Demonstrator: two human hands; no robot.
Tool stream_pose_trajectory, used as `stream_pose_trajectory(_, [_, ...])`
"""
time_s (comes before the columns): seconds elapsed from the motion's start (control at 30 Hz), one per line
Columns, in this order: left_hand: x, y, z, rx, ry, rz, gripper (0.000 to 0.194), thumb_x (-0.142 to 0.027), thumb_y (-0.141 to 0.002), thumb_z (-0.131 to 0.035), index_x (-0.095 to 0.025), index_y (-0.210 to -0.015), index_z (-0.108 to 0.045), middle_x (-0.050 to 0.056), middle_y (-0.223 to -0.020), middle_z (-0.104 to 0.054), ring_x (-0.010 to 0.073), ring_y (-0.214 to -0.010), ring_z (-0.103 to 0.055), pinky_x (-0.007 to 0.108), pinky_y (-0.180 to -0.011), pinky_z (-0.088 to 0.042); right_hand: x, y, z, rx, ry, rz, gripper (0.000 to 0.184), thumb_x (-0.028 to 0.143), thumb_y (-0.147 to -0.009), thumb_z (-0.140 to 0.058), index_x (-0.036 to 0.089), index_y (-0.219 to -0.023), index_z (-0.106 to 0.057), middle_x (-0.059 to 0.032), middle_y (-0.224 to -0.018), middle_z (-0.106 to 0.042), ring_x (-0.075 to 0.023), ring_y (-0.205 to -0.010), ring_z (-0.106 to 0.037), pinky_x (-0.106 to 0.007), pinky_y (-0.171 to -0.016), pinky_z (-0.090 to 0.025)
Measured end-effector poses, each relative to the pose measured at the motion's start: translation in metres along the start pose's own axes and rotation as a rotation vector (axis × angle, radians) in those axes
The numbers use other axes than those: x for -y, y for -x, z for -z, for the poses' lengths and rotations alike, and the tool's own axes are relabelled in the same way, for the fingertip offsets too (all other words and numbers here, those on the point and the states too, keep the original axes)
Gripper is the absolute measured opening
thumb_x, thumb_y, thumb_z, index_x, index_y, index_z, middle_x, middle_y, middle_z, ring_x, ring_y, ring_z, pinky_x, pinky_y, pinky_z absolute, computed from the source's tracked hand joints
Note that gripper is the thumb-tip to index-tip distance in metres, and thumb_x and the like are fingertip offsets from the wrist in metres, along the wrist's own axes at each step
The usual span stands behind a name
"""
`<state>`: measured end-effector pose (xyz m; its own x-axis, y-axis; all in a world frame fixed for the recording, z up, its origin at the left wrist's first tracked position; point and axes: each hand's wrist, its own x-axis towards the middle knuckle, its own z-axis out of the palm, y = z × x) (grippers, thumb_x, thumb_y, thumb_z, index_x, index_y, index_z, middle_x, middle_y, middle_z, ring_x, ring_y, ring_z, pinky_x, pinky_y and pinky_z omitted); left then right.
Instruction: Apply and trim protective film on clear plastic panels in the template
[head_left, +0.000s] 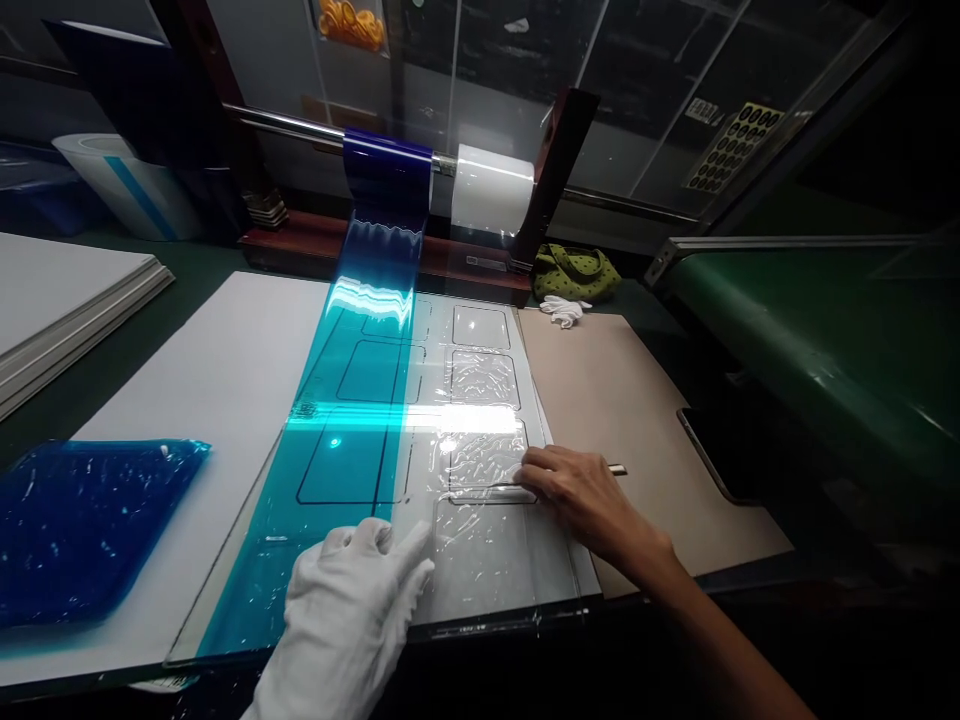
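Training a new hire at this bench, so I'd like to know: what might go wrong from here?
The slim metal tool in the bare right hand sits over the clear film and might nick it or the panel beneath. That film shows wrinkles and trapped bubbles, which may remain as flaws. The bare fingers rest on the surface, unlike the gloved left hand, so they could leave prints.

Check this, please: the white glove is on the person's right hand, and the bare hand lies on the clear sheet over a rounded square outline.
No: the head view shows the white glove on the left hand, not the right. The bare right hand lies on the clear sheet over a rounded square outline, as you said.
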<state>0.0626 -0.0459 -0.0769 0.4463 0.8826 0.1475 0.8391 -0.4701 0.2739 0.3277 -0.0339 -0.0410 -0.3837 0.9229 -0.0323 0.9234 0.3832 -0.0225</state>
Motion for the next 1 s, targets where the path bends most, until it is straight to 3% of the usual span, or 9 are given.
stream_pose_trajectory(0.17, [0.002, 0.006, 0.011, -0.125, -0.156, -0.158, 0.030, -0.039, -0.088, -0.044, -0.033, -0.100, -0.071, 0.006, -0.073, -0.060, 0.0200, -0.061, -0.055, 0.034, -0.054, -0.045, -0.017, 0.028, 0.014, 0.052, 0.128, -0.098, 0.033, -0.005, -0.084, -0.044, 0.020, -0.079, -0.066, -0.0013, -0.078, -0.065, -0.0141, -0.066, -0.054, -0.027, -0.048, -0.015])
stream_pose_trajectory(0.3, [0.008, 0.015, 0.010, -0.139, -0.192, -0.196, 0.034, -0.041, -0.087, -0.048, -0.033, -0.116, -0.065, 0.007, -0.079, -0.062, 0.0201, -0.065, -0.058, 0.033, -0.056, -0.047, -0.021, 0.051, 0.021, 0.099, 0.191, -0.266, 0.035, -0.005, -0.084, -0.039, 0.018, -0.078, -0.065, -0.0046, -0.077, -0.065, -0.0171, -0.062, -0.056, -0.028, -0.047, -0.019])
stream_pose_trajectory(0.4, [0.009, 0.023, 0.006, -0.160, -0.230, -0.194, 0.040, -0.051, -0.084, -0.052, -0.033, -0.119, -0.062, 0.010, -0.089, -0.064, 0.0235, -0.073, -0.060, 0.036, -0.059, -0.049, -0.020, 0.073, 0.019, 0.111, -0.080, -0.363, 0.019, 0.014, -0.092, -0.048, 0.023, -0.091, -0.065, -0.0038, -0.086, -0.068, -0.0186, -0.068, -0.061, -0.028, -0.054, -0.035])
stream_pose_trajectory(0.5, [0.004, 0.028, 0.000, -0.195, -0.284, -0.237, 0.045, -0.061, -0.076, -0.058, -0.030, -0.108, -0.067, 0.010, -0.086, -0.064, 0.0252, -0.069, -0.061, 0.037, -0.057, -0.048, -0.014, 0.093, 0.015, 0.186, -0.392, -0.405, 0.010, 0.030, -0.092, -0.054, 0.027, -0.094, -0.063, -0.0015, -0.088, -0.068, -0.0203, -0.079, -0.063, -0.030, -0.067, -0.043])
stream_pose_trajectory(0.63, [-0.006, 0.033, -0.012, -0.166, -0.300, -0.344, 0.039, -0.055, -0.067, -0.070, -0.028, -0.094, -0.068, 0.005, -0.082, -0.064, 0.0222, -0.066, -0.062, 0.036, -0.059, -0.047, 0.000, 0.102, 0.011, 0.290, -0.567, -0.465, 0.015, 0.033, -0.092, -0.053, 0.026, -0.091, -0.065, -0.0025, -0.091, -0.068, -0.0231, -0.090, -0.061, -0.033, -0.075, -0.044])
stream_pose_trajectory(0.8, [-0.020, 0.039, -0.025, -0.176, -0.376, -0.364, 0.039, -0.055, -0.073, -0.066, -0.026, -0.100, -0.068, 0.007, -0.088, -0.067, 0.0250, -0.072, -0.064, 0.043, -0.068, -0.049, 0.008, 0.099, 0.005, 0.343, -0.752, -0.487, 0.018, 0.037, -0.089, -0.056, 0.024, -0.095, -0.068, -0.0042, -0.098, -0.067, -0.0236, -0.097, -0.058, -0.032, -0.080, -0.044])
stream_pose_trajectory(0.9, [-0.024, 0.043, -0.033, -0.215, -0.386, -0.282, 0.037, -0.050, -0.072, -0.070, -0.028, -0.102, -0.070, 0.009, -0.095, -0.068, 0.0289, -0.082, -0.065, 0.048, -0.078, -0.048, 0.004, 0.098, -0.003, 0.354, -0.897, -0.484, 0.020, 0.040, -0.085, -0.060, 0.022, -0.090, -0.068, -0.0028, -0.092, -0.065, -0.0205, -0.088, -0.058, -0.029, -0.073, -0.043])
stream_pose_trajectory(1.0, [-0.017, 0.049, -0.040, -0.243, -0.399, -0.216, 0.036, -0.041, -0.078, -0.068, -0.043, -0.114, -0.063, 0.005, -0.099, -0.069, 0.0237, -0.074, -0.063, 0.043, -0.071, -0.048, -0.001, 0.100, -0.011, 0.373, -1.063, -0.468, 0.024, 0.043, -0.083, -0.063, 0.020, -0.086, -0.068, -0.0010, -0.080, -0.061, -0.0157, -0.073, -0.053, -0.025, -0.064, -0.039])
